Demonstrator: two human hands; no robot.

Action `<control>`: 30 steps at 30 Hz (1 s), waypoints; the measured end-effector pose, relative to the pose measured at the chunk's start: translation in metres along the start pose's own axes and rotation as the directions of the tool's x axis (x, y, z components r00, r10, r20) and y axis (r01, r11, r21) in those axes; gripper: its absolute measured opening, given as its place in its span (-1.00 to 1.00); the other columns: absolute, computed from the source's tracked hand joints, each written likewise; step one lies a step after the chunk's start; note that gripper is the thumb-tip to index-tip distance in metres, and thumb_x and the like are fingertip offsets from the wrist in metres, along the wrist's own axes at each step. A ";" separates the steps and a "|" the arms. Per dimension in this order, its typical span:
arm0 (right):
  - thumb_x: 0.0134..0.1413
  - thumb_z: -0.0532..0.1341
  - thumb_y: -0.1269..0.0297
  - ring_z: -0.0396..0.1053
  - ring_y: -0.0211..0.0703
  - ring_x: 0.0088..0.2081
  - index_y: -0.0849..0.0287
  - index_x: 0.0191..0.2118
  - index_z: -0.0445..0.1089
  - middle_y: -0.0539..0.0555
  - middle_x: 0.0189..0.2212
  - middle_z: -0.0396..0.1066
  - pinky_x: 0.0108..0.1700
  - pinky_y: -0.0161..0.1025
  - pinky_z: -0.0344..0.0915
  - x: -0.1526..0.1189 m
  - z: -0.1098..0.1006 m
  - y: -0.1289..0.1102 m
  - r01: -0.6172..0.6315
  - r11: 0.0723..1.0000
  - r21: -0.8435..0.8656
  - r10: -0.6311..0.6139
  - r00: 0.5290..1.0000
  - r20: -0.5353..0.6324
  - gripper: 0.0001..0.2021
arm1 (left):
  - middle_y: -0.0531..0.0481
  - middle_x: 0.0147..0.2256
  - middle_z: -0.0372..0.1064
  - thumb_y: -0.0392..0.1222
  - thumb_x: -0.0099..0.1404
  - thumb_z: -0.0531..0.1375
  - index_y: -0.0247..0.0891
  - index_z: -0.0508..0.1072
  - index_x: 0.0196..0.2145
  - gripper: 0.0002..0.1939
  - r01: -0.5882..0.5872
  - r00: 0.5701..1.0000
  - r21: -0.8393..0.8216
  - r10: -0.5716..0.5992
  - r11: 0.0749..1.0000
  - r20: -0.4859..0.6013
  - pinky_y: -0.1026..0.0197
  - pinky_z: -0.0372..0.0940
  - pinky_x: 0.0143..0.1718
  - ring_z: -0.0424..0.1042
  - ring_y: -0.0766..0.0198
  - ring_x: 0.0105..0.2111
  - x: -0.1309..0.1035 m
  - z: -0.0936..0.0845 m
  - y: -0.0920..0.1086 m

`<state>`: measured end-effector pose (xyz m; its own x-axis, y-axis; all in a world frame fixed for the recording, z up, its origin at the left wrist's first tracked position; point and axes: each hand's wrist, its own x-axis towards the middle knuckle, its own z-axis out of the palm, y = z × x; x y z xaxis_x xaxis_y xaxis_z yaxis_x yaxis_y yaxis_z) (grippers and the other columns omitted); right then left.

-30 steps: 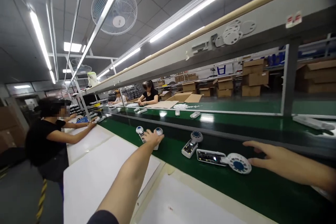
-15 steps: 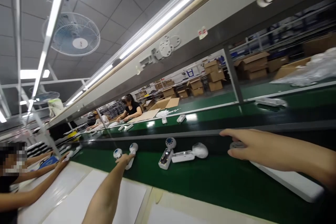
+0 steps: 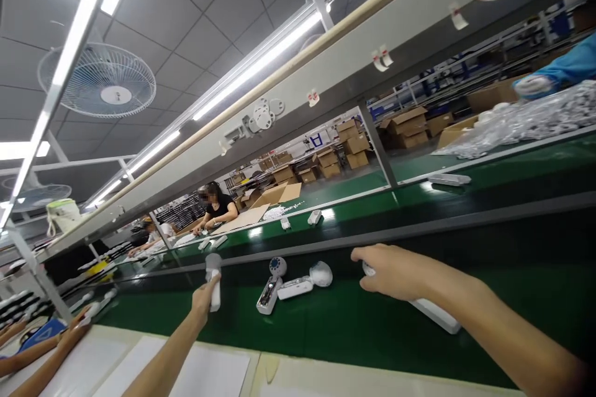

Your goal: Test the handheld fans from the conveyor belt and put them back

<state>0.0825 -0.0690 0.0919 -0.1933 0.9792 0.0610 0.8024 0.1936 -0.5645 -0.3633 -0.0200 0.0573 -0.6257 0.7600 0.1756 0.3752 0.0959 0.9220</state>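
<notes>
My left hand [image 3: 202,299] is closed around a white device with a round head [image 3: 215,288], which stands nearly upright above the green belt [image 3: 326,329]. My right hand [image 3: 391,270] reaches in from the right, its thumb and fingers curled about the round end of another white device [image 3: 440,316]. Its long body shows below my wrist, partly covered by the forearm. Between my hands, two similar devices lie close together: an open-bodied one with a dotted round head [image 3: 269,294] and one with a pale round head [image 3: 298,287].
A dark rail [image 3: 298,246] runs behind the belt; beyond it are more white parts [image 3: 315,217] on a second belt. White sheets [image 3: 214,369] cover the near bench edge. Co-workers' arms [image 3: 51,347] are at left, another person [image 3: 216,208] sits across, and a blue sleeve [image 3: 563,68] shows at right.
The view has swung rightward. The device in my left hand now stands more upright, and the second round head beside it no longer shows. My right hand and its device have shifted left in view.
</notes>
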 end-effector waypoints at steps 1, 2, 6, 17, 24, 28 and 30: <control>0.01 0.28 0.40 0.42 0.28 0.07 0.12 0.04 0.52 0.27 0.04 0.47 -0.01 0.05 0.37 0.001 0.008 -0.007 0.035 0.999 0.004 -0.035 0.999 -0.010 -0.58 | 0.10 -0.48 0.30 -0.08 0.36 0.23 -0.39 0.42 -0.30 -0.74 0.023 0.999 -0.079 -0.020 0.997 0.038 0.35 0.27 -0.50 0.30 0.42 -0.54 -0.007 0.003 0.009; 0.06 0.25 0.37 0.42 0.25 0.07 0.10 0.02 0.52 0.23 0.03 0.48 0.01 0.04 0.35 0.002 0.017 -0.017 0.076 0.997 0.021 -0.075 0.997 -0.025 -0.63 | 0.10 -0.49 0.29 -0.08 0.35 0.24 -0.39 0.42 -0.31 -0.73 0.040 0.996 -0.166 -0.026 0.985 0.085 0.35 0.25 -0.52 0.29 0.43 -0.55 -0.015 0.006 0.021; 0.26 0.12 0.11 0.32 0.12 0.16 -0.02 0.25 0.28 0.12 0.20 0.31 0.12 0.00 0.29 -0.012 0.049 -0.063 0.261 0.911 0.319 -0.231 0.964 -0.129 -0.53 | -0.03 -0.30 0.45 0.09 0.28 0.25 -0.29 0.43 -0.05 -0.57 0.035 0.960 -0.530 0.119 0.847 0.253 0.28 0.37 -0.38 0.46 0.29 -0.39 -0.076 0.034 0.080; 0.19 0.08 0.36 0.29 0.23 0.09 -0.05 0.40 0.00 0.19 0.15 0.27 0.05 0.22 0.34 -0.065 0.014 -0.089 0.455 0.885 0.098 -0.333 0.765 -0.551 -0.33 | -0.14 -0.12 0.48 0.27 0.20 0.28 -0.30 0.47 0.01 -0.37 0.231 0.723 -0.830 0.480 0.508 0.496 0.19 0.40 -0.04 0.50 0.08 -0.08 -0.231 0.106 0.158; 0.25 0.13 0.17 0.42 0.06 -0.03 -0.04 0.19 0.26 0.09 0.00 0.42 -0.02 -0.01 0.39 -0.066 -0.005 -0.084 0.521 0.727 0.448 -0.205 0.787 -0.582 -0.60 | -0.15 0.10 0.39 0.02 0.36 0.21 -0.20 0.36 0.19 -0.50 0.280 0.761 -0.862 0.450 0.422 0.467 0.19 0.37 0.08 0.40 0.08 0.11 -0.245 0.108 0.166; 0.27 0.14 0.12 0.45 -0.13 -0.30 -0.02 0.17 0.21 0.04 -0.18 0.44 -0.30 -0.21 0.44 -0.068 -0.009 -0.084 0.547 0.424 0.722 -0.171 0.831 -0.529 -0.61 | -0.12 -0.02 0.46 -0.21 0.31 0.24 -0.06 0.23 0.28 -0.39 0.355 0.683 -0.830 0.487 0.429 0.544 0.27 0.46 -0.32 0.53 0.21 -0.25 -0.239 0.094 0.168; 0.25 0.14 0.11 0.40 -0.20 -0.45 0.04 0.09 0.23 0.03 -0.26 0.42 -0.50 -0.29 0.38 -0.071 -0.014 -0.084 0.501 0.234 0.833 -0.169 0.865 -0.473 -0.66 | -0.17 -0.16 0.47 -0.18 0.31 0.23 -0.24 0.30 0.22 -0.47 0.456 0.640 -0.771 0.438 0.445 0.632 0.27 0.41 -0.45 0.46 0.25 -0.42 -0.234 0.086 0.169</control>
<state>0.0367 -0.1534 0.1469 -0.0355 0.8427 0.5371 -0.3797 0.4858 -0.7873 -0.0946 -0.1266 0.1423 0.1957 0.9343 0.2981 -0.6458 -0.1059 0.7561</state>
